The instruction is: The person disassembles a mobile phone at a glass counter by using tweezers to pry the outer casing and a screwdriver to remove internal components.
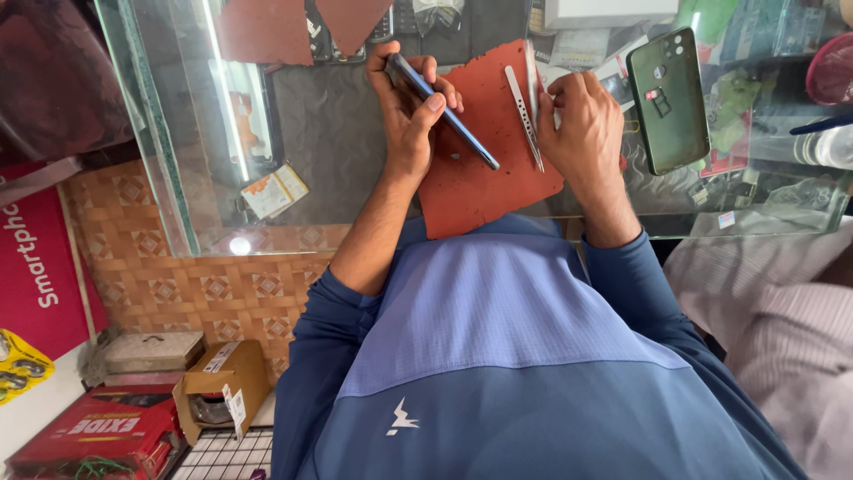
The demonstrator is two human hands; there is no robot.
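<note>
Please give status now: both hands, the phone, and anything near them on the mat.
Left hand grips dark phone edge-up over red mat. Right hand holds a thin metal tool. Tweezers lie between hands.

A green phone back cover [668, 100] is lying at two o'clock on the glass counter [267, 178]; a cardboard box [222, 384] is sitting at eight o'clock.

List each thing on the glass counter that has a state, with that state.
Left hand: gripping the blue phone.
Blue phone: held edge-up, tilted over the red mat.
Right hand: resting on the mat, holding tweezers.
Tweezers: tips pointing down the mat.
Red mat: flat, overhanging the counter edge.
Green phone: lying back-up, untouched.
</note>
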